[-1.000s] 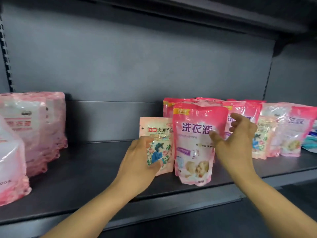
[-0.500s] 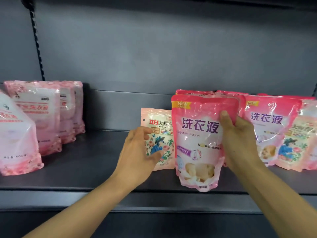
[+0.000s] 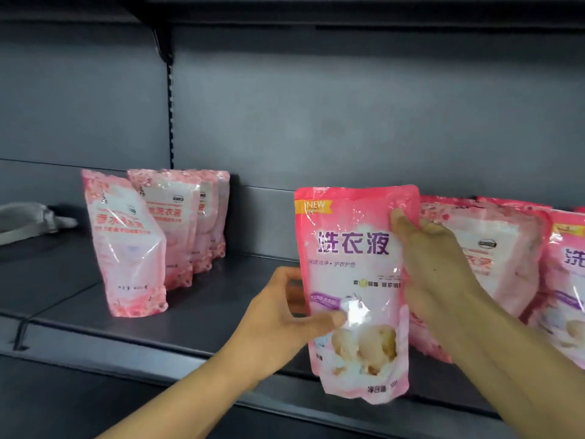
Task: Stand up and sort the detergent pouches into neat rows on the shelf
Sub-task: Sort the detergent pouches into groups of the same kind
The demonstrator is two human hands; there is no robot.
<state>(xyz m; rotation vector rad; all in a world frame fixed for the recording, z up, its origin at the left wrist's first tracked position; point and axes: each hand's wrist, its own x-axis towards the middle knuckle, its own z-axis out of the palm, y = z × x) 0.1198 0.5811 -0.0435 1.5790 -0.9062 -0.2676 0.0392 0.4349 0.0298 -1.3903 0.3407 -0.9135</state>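
A bright pink detergent pouch [image 3: 354, 274] with purple lettering is held up in front of the dark shelf [image 3: 196, 312], its bottom hanging past the shelf's front lip. My right hand [image 3: 433, 264] grips its right edge, thumb on the front near the top. My left hand [image 3: 285, 315] holds its lower left edge, thumb on the front and fingers behind. A small pouch seen earlier is mostly hidden behind it. Pale pink pouches [image 3: 493, 267] stand close behind my right hand, and another bright pink pouch [image 3: 566, 280] is at the far right.
A row of pale pink pouches [image 3: 177, 223] stands at the left, with one pouch [image 3: 126, 248] leaning in front of it. A grey object [image 3: 28, 220] lies at the far left. Bare shelf lies between the two groups. A slotted upright [image 3: 171, 99] runs up the back panel.
The bright pink pouch has been lifted up and forward off the shelf. My left hand left the small pouch and took the big pouch's lower left edge. The view swung right and closer.
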